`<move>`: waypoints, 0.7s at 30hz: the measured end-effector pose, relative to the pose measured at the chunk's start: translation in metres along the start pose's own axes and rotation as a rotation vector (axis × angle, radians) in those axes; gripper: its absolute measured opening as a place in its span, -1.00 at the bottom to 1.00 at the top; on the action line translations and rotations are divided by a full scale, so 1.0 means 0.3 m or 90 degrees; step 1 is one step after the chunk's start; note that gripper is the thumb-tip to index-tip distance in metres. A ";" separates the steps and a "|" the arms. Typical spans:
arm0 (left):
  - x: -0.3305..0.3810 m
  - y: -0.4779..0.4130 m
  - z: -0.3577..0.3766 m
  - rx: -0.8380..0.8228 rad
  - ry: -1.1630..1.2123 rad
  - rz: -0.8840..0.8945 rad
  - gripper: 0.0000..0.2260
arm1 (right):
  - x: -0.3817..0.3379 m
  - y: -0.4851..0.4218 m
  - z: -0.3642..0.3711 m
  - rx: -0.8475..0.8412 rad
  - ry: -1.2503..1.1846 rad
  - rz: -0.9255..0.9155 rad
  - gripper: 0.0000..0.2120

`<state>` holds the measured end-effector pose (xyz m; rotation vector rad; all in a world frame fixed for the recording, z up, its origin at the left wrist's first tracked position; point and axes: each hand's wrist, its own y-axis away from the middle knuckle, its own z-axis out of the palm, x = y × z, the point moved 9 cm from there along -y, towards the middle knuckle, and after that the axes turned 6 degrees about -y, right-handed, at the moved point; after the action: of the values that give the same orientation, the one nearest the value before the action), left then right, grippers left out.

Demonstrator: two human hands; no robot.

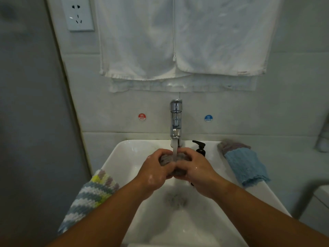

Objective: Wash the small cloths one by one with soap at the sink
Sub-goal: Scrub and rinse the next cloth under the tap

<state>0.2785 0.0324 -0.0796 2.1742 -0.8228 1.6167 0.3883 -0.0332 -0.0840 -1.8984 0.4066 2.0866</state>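
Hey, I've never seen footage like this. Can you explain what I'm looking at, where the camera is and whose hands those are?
There is no machine here: this one picture comes from a camera worn on a person's head, looking down at their own bare arms. The left hand and right hand together grip a bunched grey cloth under water running from the tap over a white sink. A striped knitted cloth lies on the sink's left rim, a blue cloth on the right rim. A black soap pump stands beside the tap. White towels hang on the wall above.
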 end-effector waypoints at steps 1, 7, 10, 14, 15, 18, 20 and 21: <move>0.003 0.001 -0.008 0.005 -0.010 0.009 -0.69 | -0.003 0.003 0.001 -0.001 -0.010 -0.008 -0.62; -0.013 0.012 -0.020 -0.015 -0.079 0.011 -0.66 | 0.017 0.016 0.002 -0.024 -0.012 0.009 -0.62; -0.031 0.028 -0.001 -0.039 -0.075 -0.001 -0.69 | 0.040 0.039 0.002 -0.031 0.032 0.045 -0.72; 0.090 0.038 -0.047 0.045 -0.092 0.100 -0.70 | -0.096 0.053 -0.012 -0.004 0.093 -0.092 -0.74; 0.141 0.035 -0.069 0.068 -0.083 0.130 -0.69 | -0.156 0.053 -0.013 0.001 0.095 -0.139 -0.73; 0.282 -0.008 -0.131 0.103 -0.058 0.184 -0.68 | -0.334 0.027 -0.002 0.010 0.077 -0.230 -0.66; 0.352 -0.054 -0.171 0.132 -0.041 0.204 -0.69 | -0.420 -0.012 0.014 0.008 0.066 -0.245 -0.57; 0.377 -0.073 -0.187 0.145 -0.037 0.208 -0.69 | -0.454 -0.030 0.022 0.013 0.080 -0.248 -0.53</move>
<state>0.2713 0.0513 0.0470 2.3465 -1.1076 1.8908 0.3980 -0.0255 0.0523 -1.9208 0.0719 1.7121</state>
